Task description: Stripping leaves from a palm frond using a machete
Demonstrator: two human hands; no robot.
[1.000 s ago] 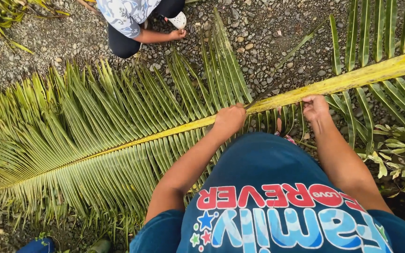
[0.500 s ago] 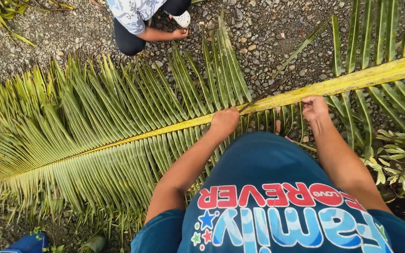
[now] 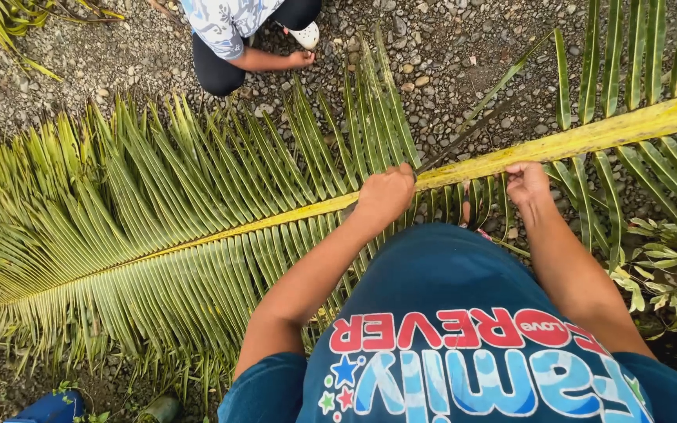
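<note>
Gripping fingers (image 3: 398, 177) — midrib (image 3: 589, 137) (yellow) inside

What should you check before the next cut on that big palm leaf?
1. Left hand closed on the knife handle: ok, fist is shut around it beside the yellow midrib.
2. Right hand steadying the midrib: ok, it grips the stalk apart from the left hand.
3. Blade pointing away from the body: ok, the dark blade slants up over the gravel.
4. Right hand out of the blade's line: cannot tell, the blade is blurred and lies near it.
5. Other person away from the blade: ok, crouched at the far side of the frond, hand on the gravel.
6. Foot under the frond: cannot tell, mostly hidden.
</note>
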